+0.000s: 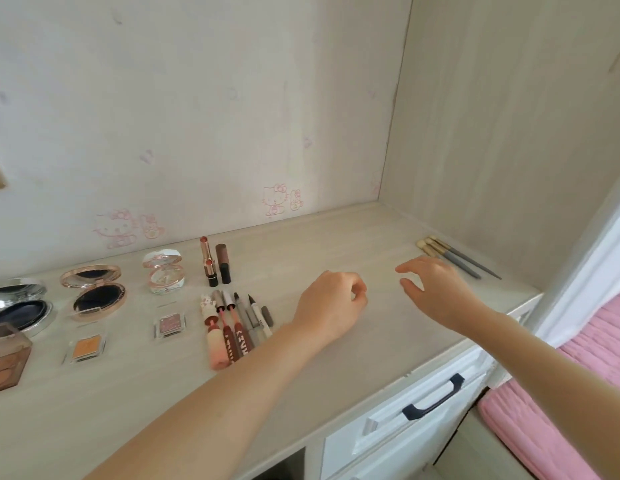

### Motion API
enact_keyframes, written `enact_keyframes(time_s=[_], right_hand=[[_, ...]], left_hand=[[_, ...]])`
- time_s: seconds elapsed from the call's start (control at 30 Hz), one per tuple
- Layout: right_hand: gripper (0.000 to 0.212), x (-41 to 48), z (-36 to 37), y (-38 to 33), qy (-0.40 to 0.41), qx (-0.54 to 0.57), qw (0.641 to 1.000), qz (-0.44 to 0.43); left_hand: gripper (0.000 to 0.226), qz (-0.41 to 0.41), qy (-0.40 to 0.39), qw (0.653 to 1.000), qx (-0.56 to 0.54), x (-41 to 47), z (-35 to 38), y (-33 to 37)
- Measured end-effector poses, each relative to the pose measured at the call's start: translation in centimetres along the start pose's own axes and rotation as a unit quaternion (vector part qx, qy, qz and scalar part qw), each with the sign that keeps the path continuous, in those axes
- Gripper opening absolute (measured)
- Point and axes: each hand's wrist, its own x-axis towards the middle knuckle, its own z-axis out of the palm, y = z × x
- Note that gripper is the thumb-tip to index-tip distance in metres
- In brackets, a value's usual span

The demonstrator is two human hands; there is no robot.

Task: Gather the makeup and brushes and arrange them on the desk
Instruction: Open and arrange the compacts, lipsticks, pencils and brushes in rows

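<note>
Several grey-handled brushes (454,257) lie in a bunch at the desk's far right, near the side wall. My right hand (436,291) hovers just left of them, fingers spread and holding nothing. My left hand (331,303) rests over the middle of the desk (336,237) with its fingers curled and nothing visible in them. Left of it lie a row of lip glosses and pencils (237,323), two lipsticks (215,263), a small pink compact (163,271), two round open compacts (95,292), two little eyeshadow pans (170,323) and a brown palette (5,358).
The pale wall with pink cartoon stickers (282,199) backs the desk, and a side panel (509,150) closes its right end. A white drawer with a dark handle (431,398) sits below the front edge. A pink bedspread (578,375) lies at the right.
</note>
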Motion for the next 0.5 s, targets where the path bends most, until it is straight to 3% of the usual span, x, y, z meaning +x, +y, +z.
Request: enact_keyframes(time_s=[0.23, 0.5], right_hand=[[0.027, 1.5, -1.9, 7.9, -0.001, -0.052, 0.994, 0.097], [0.029, 5.3, -1.3, 13.7, -0.003, -0.078, 0.978, 0.193]], left_hand=[[0.025, 0.066, -0.037, 0.997, 0.010, 5.0, 5.7, 3.9], [0.048, 0.144, -0.080, 0.984, 0.065, 10.9, 11.2, 6.9]])
